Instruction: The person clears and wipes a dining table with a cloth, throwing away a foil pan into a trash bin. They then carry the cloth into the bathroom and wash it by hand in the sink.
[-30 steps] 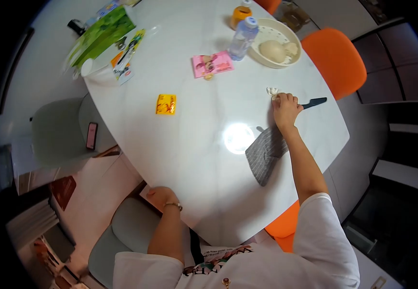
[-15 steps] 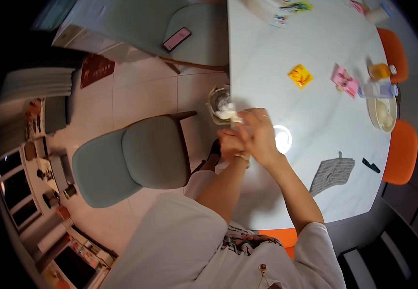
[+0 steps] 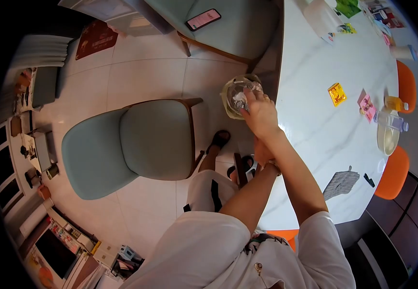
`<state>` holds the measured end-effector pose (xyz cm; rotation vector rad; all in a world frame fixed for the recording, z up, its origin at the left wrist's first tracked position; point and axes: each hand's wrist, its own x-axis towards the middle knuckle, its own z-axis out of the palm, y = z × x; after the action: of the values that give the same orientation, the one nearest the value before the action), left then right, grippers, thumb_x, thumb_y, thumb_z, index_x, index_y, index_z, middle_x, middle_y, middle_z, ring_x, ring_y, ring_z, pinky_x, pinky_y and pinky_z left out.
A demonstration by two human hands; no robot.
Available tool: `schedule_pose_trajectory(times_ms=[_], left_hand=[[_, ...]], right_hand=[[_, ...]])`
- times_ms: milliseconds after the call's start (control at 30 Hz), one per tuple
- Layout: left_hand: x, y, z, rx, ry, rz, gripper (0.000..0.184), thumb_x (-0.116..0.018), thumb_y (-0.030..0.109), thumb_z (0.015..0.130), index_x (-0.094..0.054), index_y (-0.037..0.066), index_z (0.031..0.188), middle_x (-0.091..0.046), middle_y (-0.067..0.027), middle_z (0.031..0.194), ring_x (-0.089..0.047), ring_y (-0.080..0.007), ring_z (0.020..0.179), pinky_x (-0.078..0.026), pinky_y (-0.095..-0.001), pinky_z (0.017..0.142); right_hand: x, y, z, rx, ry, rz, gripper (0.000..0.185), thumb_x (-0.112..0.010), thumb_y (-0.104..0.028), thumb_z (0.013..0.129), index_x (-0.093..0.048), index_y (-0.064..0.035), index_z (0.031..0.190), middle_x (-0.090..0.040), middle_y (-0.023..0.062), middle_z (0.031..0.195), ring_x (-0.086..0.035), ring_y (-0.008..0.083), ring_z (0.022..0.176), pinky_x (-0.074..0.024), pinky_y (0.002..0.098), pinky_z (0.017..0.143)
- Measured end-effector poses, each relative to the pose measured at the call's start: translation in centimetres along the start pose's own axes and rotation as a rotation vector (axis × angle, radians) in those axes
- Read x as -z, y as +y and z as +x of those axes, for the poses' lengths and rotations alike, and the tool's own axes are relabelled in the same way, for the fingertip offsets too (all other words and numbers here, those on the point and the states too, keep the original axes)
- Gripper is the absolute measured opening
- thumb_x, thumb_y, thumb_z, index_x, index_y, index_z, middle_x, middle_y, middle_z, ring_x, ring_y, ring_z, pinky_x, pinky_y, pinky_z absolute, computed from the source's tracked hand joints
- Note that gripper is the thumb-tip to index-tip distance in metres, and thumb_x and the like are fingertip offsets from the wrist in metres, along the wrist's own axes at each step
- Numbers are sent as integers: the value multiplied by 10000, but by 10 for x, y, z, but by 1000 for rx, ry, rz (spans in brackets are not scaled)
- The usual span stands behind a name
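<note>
The right hand hangs loosely open over a round, pale-lined wastebasket holding crumpled white scraps; left hand's grip, I can't tell.

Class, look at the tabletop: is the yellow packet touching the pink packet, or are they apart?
Apart. The head view shows a strip of bare white tabletop between the yellow packet and the pink packet.
</note>
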<state>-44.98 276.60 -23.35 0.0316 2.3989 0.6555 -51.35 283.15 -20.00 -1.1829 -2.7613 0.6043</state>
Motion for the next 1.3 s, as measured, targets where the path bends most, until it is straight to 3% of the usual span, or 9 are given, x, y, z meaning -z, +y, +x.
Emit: schedule_pose_trajectory(times_ms=[167, 400, 567, 733, 1000, 1133, 1233, 1267, 1300], left_hand=[[-5, 2, -1, -67, 66, 23, 243, -358, 288, 885, -470, 72, 882, -613, -152, 748, -618, -353, 643, -502, -453, 543], [-31, -12, 21, -134, 582, 579, 305, -360, 269, 893, -484, 77, 690, -555, -101, 498, -572, -249, 406, -444, -356, 316], [-19, -5, 19, -132, 465, 382, 381, -270, 298, 915, -535, 51, 797, -602, -137, 572, -595, -340, 485, -484, -442, 416], [-19, -10, 25, -137, 437, 371, 429, -244, 300, 925, -542, 32, 773, -608, -149, 593, -594, -346, 498, -484, -427, 417], [-5, -5, 19, -196, 294, 448, 408, -214, 266, 929, -502, 1, 815, -605, -168, 675, -587, -329, 570, -495, -383, 481], [-5, -15, 29, -264, 227, 343, 404, -213, 262, 928, -493, -15, 836, -586, -163, 653, -565, -344, 557, -470, -398, 475], [-9, -15, 27, -284, 333, 292, 396, -206, 260, 930, -481, -11, 837, -590, -161, 697, -564, -329, 596, -462, -361, 515], [-10, -15, 27, -294, 363, 266, 394, -204, 259, 931, -477, -11, 844, -595, -161, 720, -564, -323, 613, -460, -343, 535], [3, 3, 6, -200, 190, 250, 435, -178, 243, 909, -486, -63, 942, -581, -237, 989, -585, -351, 836, -479, -403, 762]], right_hand=[[59, 22, -61, -47, 480, 210, 431, -643, -133, 747, -522, -24, 1146, -549, 149, 1149, -515, 323, 1041, -360, 401, 918], [93, 157, -240, -786, 790, 64, 380, -546, -142, 851, -485, -7, 1202, -458, 178, 1256, -414, 330, 1155, -307, 417, 987], [109, 294, -312, -918, 812, -346, 427, -557, -122, 823, -471, -72, 1238, -454, 158, 1275, -406, 348, 1166, -327, 463, 954], [123, 353, -336, -1157, 248, -437, 358, -553, -175, 827, -490, -138, 1177, -467, 67, 1287, -404, 281, 1197, -335, 503, 915], [99, 359, -410, -1087, 404, -398, 371, -529, -175, 854, -472, -91, 1211, -431, 152, 1314, -382, 333, 1223, -358, 468, 951], [95, 288, -368, -925, 939, -104, 456, -548, -222, 846, -476, 11, 1230, -425, 256, 1297, -376, 421, 1214, -288, 460, 1015], [76, 202, -326, -1034, 444, 71, 884, -580, -582, 733, -234, -142, 1417, -114, 189, 1478, -24, 413, 1357, -1, 628, 1024], [63, 190, -320, -1071, 319, -7, 869, -585, -560, 733, -237, -153, 1418, -118, 182, 1480, -31, 432, 1350, 8, 639, 1016], [57, 189, -320, -1071, 344, -20, 826, -576, -512, 760, -236, -144, 1417, -111, 181, 1481, -30, 429, 1351, -2, 625, 1027]])
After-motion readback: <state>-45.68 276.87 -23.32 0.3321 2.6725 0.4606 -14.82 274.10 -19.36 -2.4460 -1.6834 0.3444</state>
